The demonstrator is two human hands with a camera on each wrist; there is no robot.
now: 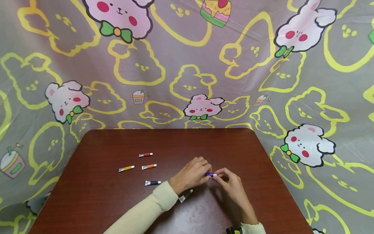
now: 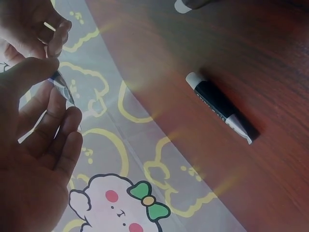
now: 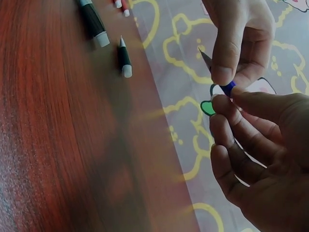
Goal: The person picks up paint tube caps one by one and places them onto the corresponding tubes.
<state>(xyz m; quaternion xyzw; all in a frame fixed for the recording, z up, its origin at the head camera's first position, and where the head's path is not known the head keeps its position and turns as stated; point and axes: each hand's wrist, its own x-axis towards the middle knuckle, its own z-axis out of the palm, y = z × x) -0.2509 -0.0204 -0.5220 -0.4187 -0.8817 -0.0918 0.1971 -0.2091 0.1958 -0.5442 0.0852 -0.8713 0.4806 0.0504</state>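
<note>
Above the right part of the table, a small purple paint tube (image 1: 208, 174) is held between the two hands. My left hand (image 1: 193, 173) pinches its body between thumb and fingers, with the silver crimped tail (image 2: 63, 90) sticking out in the left wrist view. At the other end, the thumb and index finger of my right hand (image 1: 233, 186) pinch the white cap (image 1: 215, 175). Up close in the right wrist view, the fingertips hide most of the cap. Below the left wrist lies a dark greyish tube (image 1: 186, 196), close to the sleeve.
A dark blue tube (image 1: 153, 183) lies beside the left forearm. Farther left are a yellow tube (image 1: 126, 168), an orange tube (image 1: 149, 166) and a red tube (image 1: 145, 155). They lie on a brown wooden table (image 1: 102, 201), with a cartoon-patterned curtain (image 1: 163, 78) around it.
</note>
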